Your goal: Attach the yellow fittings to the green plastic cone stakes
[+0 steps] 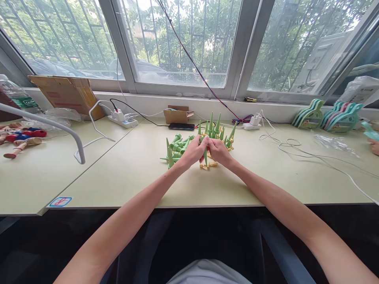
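— Where do we find the hands?
— We see the left hand (194, 152) and the right hand (219, 151) together over a pale tabletop (127, 177), fingers drawn in and meeting around a green cone (206, 157). Its narrow end points down between them. The left hand is closed on it; the right presses in close, but its fingertips are hidden from us, so we cannot tell just what they grip.

— And what do we have around them?
— Just left of the hands we count a loose heap of green pieces (179, 147), most lying down, with upright green spikes (169, 156) at its near side. Beyond the hands and to their right, we see a cluster of standing green cones (217, 125), with small yellow parts among their bases. Below the hands, on the near side, lie yellow pegs (208, 166).

— What do we see farther out?
— Straight beyond the hands, we have a dark phone (181, 126) lying flat before a small open cardboard box (175, 115). Well off to their left are a power strip (126, 121), a large carton (63, 94) and wooden toys in red and blue (25, 137). Far to their right, we find green plastic frames (310, 114) set in a row, and, at the edge of our view, part of another person's hand (375, 147).
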Available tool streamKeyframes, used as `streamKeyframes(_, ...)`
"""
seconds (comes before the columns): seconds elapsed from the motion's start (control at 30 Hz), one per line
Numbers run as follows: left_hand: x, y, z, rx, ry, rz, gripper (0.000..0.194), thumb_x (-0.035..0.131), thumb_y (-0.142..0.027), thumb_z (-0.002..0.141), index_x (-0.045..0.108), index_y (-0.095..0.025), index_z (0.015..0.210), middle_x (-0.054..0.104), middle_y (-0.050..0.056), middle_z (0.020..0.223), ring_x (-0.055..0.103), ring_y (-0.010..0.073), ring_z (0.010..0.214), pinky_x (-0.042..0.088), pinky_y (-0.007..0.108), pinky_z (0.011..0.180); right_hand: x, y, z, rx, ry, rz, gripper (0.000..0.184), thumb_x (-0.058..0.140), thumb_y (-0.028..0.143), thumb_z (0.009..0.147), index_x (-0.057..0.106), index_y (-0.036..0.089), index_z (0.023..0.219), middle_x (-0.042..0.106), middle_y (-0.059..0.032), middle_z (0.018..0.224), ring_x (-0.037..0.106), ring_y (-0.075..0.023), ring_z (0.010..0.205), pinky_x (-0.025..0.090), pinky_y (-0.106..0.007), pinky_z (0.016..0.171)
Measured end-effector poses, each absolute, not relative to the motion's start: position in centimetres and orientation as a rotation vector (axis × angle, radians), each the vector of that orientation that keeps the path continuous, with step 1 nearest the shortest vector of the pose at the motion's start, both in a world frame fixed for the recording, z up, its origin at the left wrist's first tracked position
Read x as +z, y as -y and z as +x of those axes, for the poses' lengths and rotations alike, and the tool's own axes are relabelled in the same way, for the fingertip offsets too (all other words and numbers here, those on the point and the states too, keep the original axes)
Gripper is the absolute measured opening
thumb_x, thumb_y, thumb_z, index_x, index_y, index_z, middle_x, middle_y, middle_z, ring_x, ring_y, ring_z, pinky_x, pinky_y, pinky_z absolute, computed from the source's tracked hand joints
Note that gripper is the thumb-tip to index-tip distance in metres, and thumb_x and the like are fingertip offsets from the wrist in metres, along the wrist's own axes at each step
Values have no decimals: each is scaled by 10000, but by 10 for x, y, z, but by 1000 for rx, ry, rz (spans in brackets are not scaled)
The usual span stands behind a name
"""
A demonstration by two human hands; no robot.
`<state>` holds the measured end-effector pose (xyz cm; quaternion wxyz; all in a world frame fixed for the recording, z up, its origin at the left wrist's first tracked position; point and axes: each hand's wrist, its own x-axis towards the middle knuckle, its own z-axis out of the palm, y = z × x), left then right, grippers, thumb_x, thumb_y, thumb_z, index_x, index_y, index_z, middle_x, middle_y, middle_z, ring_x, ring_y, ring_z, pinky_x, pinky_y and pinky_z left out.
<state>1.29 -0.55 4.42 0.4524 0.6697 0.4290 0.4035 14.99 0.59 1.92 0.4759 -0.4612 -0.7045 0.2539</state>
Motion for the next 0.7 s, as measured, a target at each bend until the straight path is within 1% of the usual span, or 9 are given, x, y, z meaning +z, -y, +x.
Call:
streamKeyframes(0.13,44,5,13,991,-1059,1660,322,449,-534,937,439,-218,874,466,-62,568,499,95,410,402,222,407,19,-6,150,650,1717,-1116,533,343,635,930,398,218,601,417,21,456,421,-125,465,303,-263,484)
streamKeyframes(0.7,44,7,13,985,-1073,1672,312,446,-528,938,429,-224,869,467,-66,553,482,97,385,402,226,398,19,-5,150,654,1716,-1115,525,346,611,936,388,220,588,413,18,448,412,-126,464,299,-262,476)
